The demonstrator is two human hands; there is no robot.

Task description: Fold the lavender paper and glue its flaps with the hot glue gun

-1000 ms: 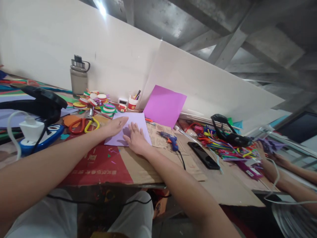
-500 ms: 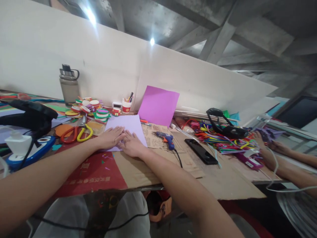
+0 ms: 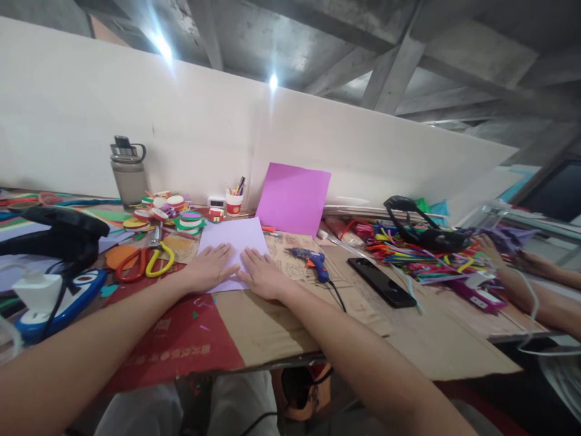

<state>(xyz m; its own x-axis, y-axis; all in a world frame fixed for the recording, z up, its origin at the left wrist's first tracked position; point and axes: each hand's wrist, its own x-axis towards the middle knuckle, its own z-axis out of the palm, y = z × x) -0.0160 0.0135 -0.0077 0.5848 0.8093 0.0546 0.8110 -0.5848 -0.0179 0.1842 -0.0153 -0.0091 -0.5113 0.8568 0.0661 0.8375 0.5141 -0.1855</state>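
Observation:
A sheet of light purple paper [image 3: 233, 233] lies on the cardboard-covered table in front of me. My left hand [image 3: 211, 267] rests flat on its left side, fingers stretched out. On the right side of the sheet, my right hand [image 3: 261, 274] is also laid flat with fingers extended. The two hands are slightly apart, thumbs close together. Just right of the paper lies a blue hot glue gun [image 3: 313, 261] with a black cord. Scissors [image 3: 152, 254] with red and yellow handles lie to the left of my left hand.
A magenta sheet [image 3: 295, 197] leans against the white partition. Behind the paper stand a cup of pens [image 3: 234, 203] and round paper crafts [image 3: 158, 209]. Left are a bottle [image 3: 129, 178] and a blue power strip [image 3: 68, 306]. A phone [image 3: 380, 281] lies right, near another person's hands [image 3: 497, 260].
My hands, which were together with fingers overlapping near the middle of the paper, have moved apart. The whole view has shifted slightly.

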